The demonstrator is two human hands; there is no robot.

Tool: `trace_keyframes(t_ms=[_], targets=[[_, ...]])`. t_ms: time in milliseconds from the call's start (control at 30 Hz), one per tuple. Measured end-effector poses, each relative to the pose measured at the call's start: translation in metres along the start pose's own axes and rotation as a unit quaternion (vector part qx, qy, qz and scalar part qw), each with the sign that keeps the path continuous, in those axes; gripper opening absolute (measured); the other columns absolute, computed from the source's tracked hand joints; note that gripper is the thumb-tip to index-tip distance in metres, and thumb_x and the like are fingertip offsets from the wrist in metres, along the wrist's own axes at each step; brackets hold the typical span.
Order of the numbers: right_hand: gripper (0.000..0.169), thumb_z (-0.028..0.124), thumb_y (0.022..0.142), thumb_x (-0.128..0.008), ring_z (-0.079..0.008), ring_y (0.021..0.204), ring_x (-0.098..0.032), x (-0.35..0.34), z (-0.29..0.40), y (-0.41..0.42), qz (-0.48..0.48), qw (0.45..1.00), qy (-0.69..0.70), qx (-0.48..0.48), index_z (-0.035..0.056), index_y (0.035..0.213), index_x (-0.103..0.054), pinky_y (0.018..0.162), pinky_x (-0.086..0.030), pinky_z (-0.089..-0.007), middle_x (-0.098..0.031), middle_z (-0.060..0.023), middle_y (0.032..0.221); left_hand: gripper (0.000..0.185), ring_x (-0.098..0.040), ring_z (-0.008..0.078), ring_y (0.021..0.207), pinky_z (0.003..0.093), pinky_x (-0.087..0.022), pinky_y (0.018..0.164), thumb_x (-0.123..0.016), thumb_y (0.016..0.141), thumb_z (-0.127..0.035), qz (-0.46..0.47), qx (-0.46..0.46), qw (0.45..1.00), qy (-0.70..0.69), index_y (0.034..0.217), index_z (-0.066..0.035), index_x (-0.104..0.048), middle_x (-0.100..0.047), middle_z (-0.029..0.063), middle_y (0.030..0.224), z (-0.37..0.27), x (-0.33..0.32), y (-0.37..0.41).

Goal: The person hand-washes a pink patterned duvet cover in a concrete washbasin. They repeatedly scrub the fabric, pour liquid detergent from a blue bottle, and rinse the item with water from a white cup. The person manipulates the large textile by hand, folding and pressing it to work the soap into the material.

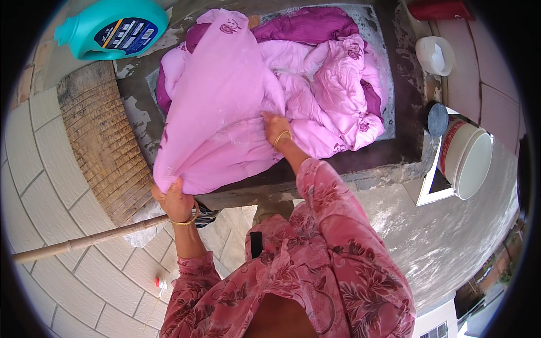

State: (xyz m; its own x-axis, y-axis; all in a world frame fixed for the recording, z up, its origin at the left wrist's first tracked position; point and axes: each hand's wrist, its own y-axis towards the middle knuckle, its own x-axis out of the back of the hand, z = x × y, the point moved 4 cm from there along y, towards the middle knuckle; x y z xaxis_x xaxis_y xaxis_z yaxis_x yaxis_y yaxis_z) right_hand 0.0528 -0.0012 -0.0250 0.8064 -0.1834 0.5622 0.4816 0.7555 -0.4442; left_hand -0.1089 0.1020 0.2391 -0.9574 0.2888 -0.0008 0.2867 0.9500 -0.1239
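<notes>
A wet pink bed cover (228, 88) with dark floral prints lies bunched on a low stone slab, its purple side (308, 25) showing along the far edge. My left hand (173, 200) grips the near left corner of the fabric. Fingers bent, my right hand (275, 126) is on the cloth near its middle; the fingertips are partly lost in the folds, and whether they pinch it is unclear. Whitish suds show on parts of the cover. Both wrists wear bangles.
A ridged wooden washboard (103, 139) lies left, below a teal detergent jug (114, 29). A bamboo pole (88, 241) reaches in from the left. On the right are a white plastic container (435, 55), a dark round lid (437, 119) and a white bucket (467, 158).
</notes>
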Motion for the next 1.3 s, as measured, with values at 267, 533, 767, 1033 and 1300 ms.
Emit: trace_keyframes(t_ms=[267, 533, 767, 1033, 1300], targets=[[0.027, 0.005, 0.077, -0.056, -0.0226, 0.103, -0.057, 0.047, 0.124, -0.053, -0.025, 0.930, 0.234, 0.281, 0.0074, 0.103, -0.064, 0.093, -0.036, -0.0388, -0.061, -0.0133, 0.108, 0.030, -0.055, 0.0243, 0.098, 0.0383, -0.041, 0.089, -0.058, 0.082, -0.006, 0.037, -0.050, 0.998, 0.030, 0.107, 0.007, -0.049, -0.056, 0.0163, 0.107, -0.020, 0.014, 0.003], [0.029, -0.005, 0.070, -0.049, -0.0334, 0.080, -0.061, 0.097, -0.009, -0.084, -0.258, 0.954, 0.087, 0.127, 0.0025, 0.094, -0.063, 0.074, -0.049, -0.0391, -0.064, -0.0174, 0.088, 0.040, -0.052, 0.0262, 0.106, 0.0411, -0.042, 0.091, -0.043, 0.094, -0.027, -0.050, -0.053, 0.991, -0.110, 0.116, 0.005, -0.047, -0.054, 0.0171, 0.116, -0.107, 0.028, 0.028], [0.041, 0.007, 0.068, -0.054, -0.0328, 0.096, -0.057, 0.103, -0.052, -0.094, -0.099, 0.984, -0.020, 0.146, 0.0037, 0.108, -0.058, 0.088, -0.043, -0.0402, -0.062, -0.0191, 0.100, 0.039, -0.054, 0.0249, 0.102, 0.0416, -0.043, 0.089, -0.041, 0.095, -0.031, 0.010, -0.102, 0.975, -0.195, 0.112, 0.002, -0.051, -0.056, 0.0160, 0.111, -0.149, 0.039, 0.042], [0.014, 0.014, 0.075, -0.050, -0.0387, 0.068, -0.058, 0.118, -0.058, -0.113, -0.080, 0.995, 0.010, 0.052, 0.0018, 0.076, -0.056, 0.062, -0.045, -0.0489, -0.058, -0.0227, 0.069, 0.041, -0.054, 0.0247, 0.102, 0.0394, -0.043, 0.089, -0.049, 0.092, -0.032, -0.126, -0.087, 0.986, -0.065, 0.112, 0.004, -0.050, -0.055, 0.0152, 0.111, -0.141, 0.057, 0.034], [0.005, 0.003, 0.071, -0.049, -0.0369, 0.057, -0.054, 0.287, 0.067, -0.181, 0.001, 0.994, 0.053, 0.092, -0.0001, 0.068, -0.051, 0.053, -0.042, -0.0407, -0.051, -0.0215, 0.063, 0.050, -0.055, 0.0273, 0.101, 0.0410, -0.045, 0.088, -0.051, 0.090, -0.035, -0.225, -0.069, 0.972, 0.012, 0.112, 0.008, -0.046, -0.054, 0.0193, 0.111, -0.151, 0.109, -0.005]])
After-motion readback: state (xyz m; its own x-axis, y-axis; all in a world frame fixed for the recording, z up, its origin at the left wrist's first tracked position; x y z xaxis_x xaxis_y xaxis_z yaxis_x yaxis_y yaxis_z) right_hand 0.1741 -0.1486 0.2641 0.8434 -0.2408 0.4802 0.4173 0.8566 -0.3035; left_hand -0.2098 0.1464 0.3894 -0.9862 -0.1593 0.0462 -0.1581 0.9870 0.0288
